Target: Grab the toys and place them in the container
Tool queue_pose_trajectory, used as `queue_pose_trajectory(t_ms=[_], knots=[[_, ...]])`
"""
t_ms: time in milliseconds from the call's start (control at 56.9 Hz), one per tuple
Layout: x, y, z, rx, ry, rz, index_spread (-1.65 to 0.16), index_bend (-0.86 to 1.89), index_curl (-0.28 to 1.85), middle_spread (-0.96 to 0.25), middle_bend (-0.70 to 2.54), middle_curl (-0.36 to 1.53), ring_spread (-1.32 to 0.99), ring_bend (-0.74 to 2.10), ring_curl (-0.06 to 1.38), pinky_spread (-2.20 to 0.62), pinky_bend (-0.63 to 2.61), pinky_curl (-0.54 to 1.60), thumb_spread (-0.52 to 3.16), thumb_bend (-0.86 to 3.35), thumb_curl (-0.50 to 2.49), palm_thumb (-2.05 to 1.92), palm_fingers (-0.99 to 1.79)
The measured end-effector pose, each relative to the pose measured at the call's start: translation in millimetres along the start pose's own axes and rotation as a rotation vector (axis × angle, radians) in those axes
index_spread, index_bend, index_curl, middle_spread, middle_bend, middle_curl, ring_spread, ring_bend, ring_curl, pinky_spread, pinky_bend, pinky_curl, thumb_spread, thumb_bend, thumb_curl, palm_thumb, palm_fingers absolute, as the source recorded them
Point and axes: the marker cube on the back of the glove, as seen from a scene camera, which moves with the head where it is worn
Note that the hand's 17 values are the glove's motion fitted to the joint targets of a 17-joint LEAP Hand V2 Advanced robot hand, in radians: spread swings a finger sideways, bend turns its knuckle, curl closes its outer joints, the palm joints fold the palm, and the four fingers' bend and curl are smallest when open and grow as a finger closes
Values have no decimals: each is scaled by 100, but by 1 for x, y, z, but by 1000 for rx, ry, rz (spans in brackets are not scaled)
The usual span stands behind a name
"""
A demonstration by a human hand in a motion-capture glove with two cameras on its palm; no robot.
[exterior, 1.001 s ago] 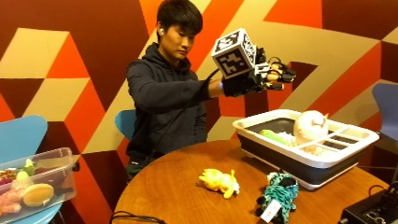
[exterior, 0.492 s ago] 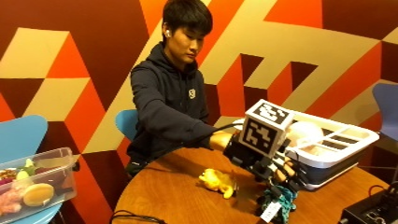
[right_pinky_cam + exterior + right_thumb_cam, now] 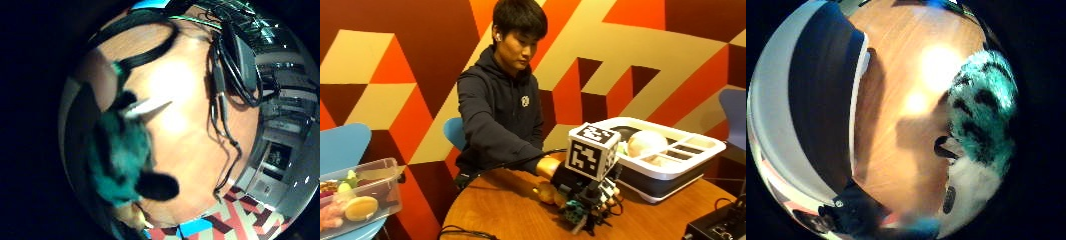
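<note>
The plush toy (image 3: 981, 115) is teal green with black stripes and a white underside. The second toy (image 3: 547, 191), beside it on the table, is yellow. The table (image 3: 500, 210) is warm orange-brown wood. The container (image 3: 673, 165) has a white rim over a dark, near-black body, and holds a cream-coloured toy (image 3: 646, 142). The right hand's (image 3: 586, 192) glove is black

Outside view faces across the table (image 3: 500, 210); palm views hover close above it.
</note>
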Motion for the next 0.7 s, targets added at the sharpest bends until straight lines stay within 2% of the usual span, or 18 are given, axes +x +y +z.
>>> queue_pose_trajectory(t_ms=[140,316,527,702], knots=[[-4,33,-38,188,-63,-9,-36,34,68,-22,89,78,-42,111,64,-32,68,43,64,12,75,86,110],[-26,75,-122,383,-221,-85,-45,49,90,-28,105,95,-46,130,75,-40,86,54,50,12,84,82,102],[-115,115,-195,587,-640,-295,-51,65,114,-32,117,108,-46,143,83,-44,98,65,35,13,95,78,94],[-209,123,-197,615,-1003,-411,-54,72,128,-33,124,114,-46,150,87,-45,104,71,25,15,103,76,86]])
